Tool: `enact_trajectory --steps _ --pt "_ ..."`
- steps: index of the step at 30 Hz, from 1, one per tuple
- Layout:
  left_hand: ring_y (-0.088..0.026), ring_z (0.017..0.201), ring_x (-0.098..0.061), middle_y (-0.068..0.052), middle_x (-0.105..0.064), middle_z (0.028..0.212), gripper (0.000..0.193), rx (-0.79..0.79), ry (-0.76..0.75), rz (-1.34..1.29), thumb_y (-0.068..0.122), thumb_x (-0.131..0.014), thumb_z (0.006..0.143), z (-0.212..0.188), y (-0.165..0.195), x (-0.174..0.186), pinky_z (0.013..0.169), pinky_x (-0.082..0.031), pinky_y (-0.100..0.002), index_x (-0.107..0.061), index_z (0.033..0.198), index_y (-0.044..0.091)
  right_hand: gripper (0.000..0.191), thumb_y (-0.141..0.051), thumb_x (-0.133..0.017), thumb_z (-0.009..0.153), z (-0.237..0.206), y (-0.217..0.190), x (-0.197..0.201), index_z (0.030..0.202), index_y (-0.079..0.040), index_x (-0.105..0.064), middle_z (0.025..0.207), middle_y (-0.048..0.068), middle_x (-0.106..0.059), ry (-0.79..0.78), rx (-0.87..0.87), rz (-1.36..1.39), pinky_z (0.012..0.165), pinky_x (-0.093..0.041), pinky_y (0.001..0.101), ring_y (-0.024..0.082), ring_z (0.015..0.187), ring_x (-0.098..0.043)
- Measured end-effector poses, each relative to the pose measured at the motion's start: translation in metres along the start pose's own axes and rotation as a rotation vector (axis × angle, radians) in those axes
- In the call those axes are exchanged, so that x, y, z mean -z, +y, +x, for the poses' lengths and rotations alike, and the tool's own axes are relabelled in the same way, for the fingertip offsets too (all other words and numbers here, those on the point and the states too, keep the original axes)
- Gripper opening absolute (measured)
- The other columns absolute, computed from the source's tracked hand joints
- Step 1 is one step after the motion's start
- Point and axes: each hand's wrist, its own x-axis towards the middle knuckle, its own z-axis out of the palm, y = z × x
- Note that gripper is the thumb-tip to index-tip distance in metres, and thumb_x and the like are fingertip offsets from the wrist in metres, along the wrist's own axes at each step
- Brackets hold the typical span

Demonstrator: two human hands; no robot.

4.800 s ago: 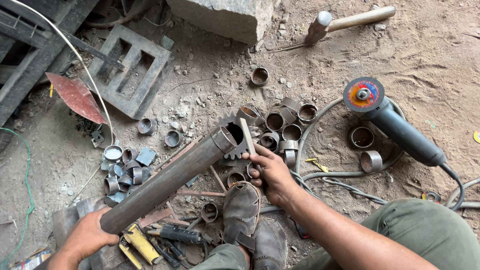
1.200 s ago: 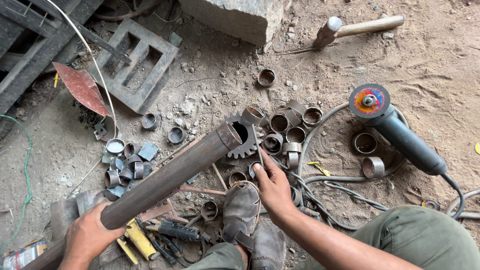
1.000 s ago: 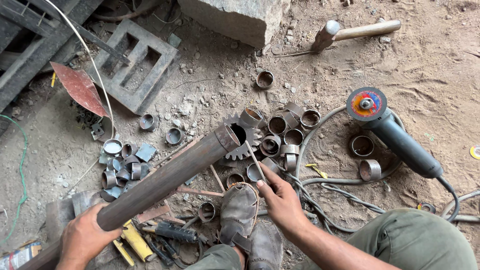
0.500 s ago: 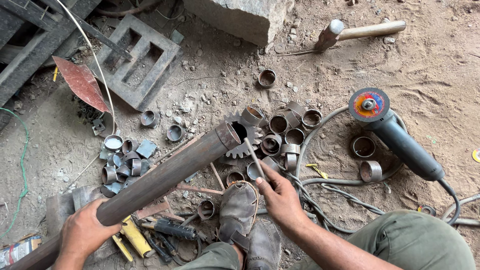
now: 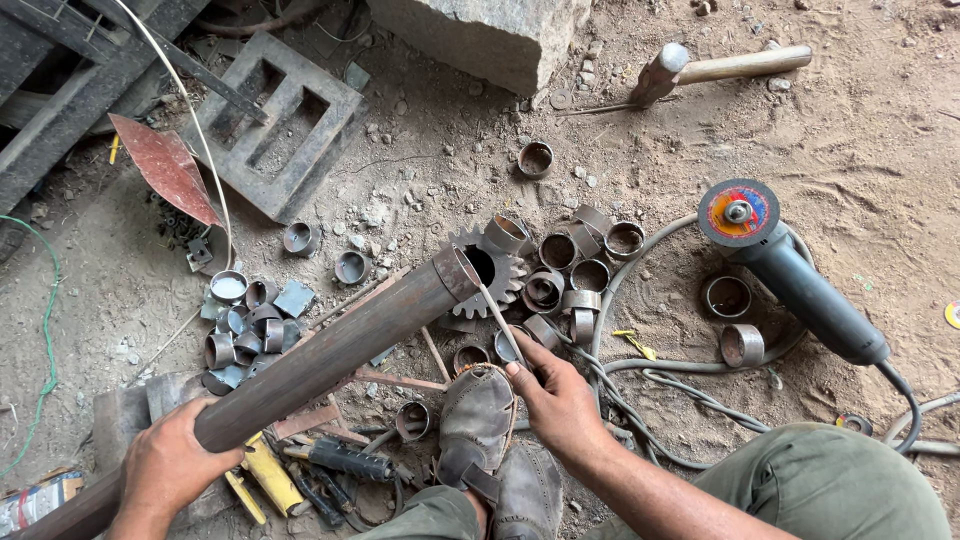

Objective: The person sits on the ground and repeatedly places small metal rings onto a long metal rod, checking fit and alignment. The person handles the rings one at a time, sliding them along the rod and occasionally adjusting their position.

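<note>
Head view shows the left hand (image 5: 170, 465) at seven o'clock gripping a long rusty pipe (image 5: 330, 355), while the right hand (image 5: 555, 395) pinches a thin metal strip (image 5: 500, 318) touching the pipe's far end, beside a gear (image 5: 490, 270).

- Even, soft daylight; scene bright, no blown highlights.
- Shadows faint and short, darkest under the stone block (image 5: 480, 40) top centre.
- Mild sheen on the metal rings (image 5: 560, 275).
- Focus sharp throughout, slight wide-angle stretch at corners.
</note>
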Motion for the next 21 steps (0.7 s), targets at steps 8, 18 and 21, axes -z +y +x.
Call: enact_trajectory --steps 8,18,21 --pt "-0.022 0.102 -0.077 -0.004 -0.079 0.108 0.075 0.025 -0.031 0.025 0.034 -0.093 0.054 0.000 0.004 0.004 0.100 -0.059 -0.038 -0.070 0.125 0.031 0.054 -0.018 -0.061 0.097 0.001 0.004 -0.002 0.150 -0.017 -0.049 0.123 -0.004 -0.072 -0.020 0.146 -0.005 0.093 -0.049 0.0205 0.004 0.105 -0.064" --pt "-0.027 0.111 -0.070 -0.005 -0.075 0.110 0.058 -0.115 0.445 0.037 0.043 -0.087 0.069 -0.026 0.009 -0.027 0.107 -0.048 -0.047 -0.070 0.119 0.022 0.053 -0.022 -0.055 0.101 0.004 0.003 0.002 0.153 -0.021 -0.050 0.086 -0.004 -0.055 0.081 0.078 0.089 0.071 -0.046 0.0228 0.008 0.078 -0.047" --pt "-0.029 0.114 -0.066 -0.007 -0.072 0.113 0.062 -0.104 0.584 0.043 0.043 -0.089 0.069 -0.029 0.011 -0.046 0.111 -0.042 -0.048 -0.068 0.124 0.020 0.053 -0.022 -0.054 0.102 0.003 0.003 0.002 0.154 -0.025 -0.050 0.086 -0.004 -0.055 0.086 0.029 0.095 0.069 -0.043 0.0238 0.008 0.076 -0.045"
